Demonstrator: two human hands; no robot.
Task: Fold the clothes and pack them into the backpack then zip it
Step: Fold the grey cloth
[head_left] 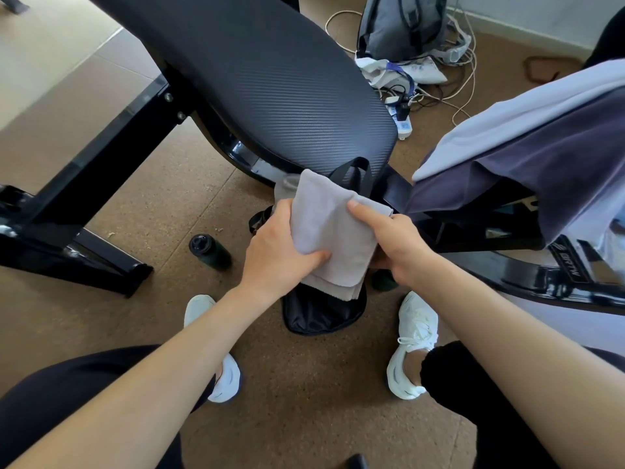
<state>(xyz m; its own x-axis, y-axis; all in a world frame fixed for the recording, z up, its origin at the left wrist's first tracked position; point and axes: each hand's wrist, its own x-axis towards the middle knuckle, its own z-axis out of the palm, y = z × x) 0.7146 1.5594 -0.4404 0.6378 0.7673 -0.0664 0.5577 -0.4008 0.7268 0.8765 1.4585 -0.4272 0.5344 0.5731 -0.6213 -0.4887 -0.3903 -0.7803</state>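
Grey folded cloth [333,231] is being held between the person's two hands above a black backpack [321,316] that is sitting on the cork-brown floor [162,211] between two white shoes [412,346]. The left hand [274,252] is clasping the cloth's left edge with its thumb lying across the front. The right hand [395,242] is gripping the right edge with its forefinger stretched along the top. The remaining fingers of both hands are tucked behind the fabric, out of sight.

The cloth is covering most of the backpack, leaving only a carry loop showing above it and a stretch of dark lining below. What the backpack is holding cannot be made out. A dark object by the right wrist is too hidden to identify.

A black bottle [211,252] is standing on the floor left of the backpack. On the right, a lavender cloth [507,130] and a dark purple garment [541,170] are draping over a black frame, cut off by the picture's edge. A grey bag [402,25] is slumping among cables [439,93] beyond the padded seat [270,79].
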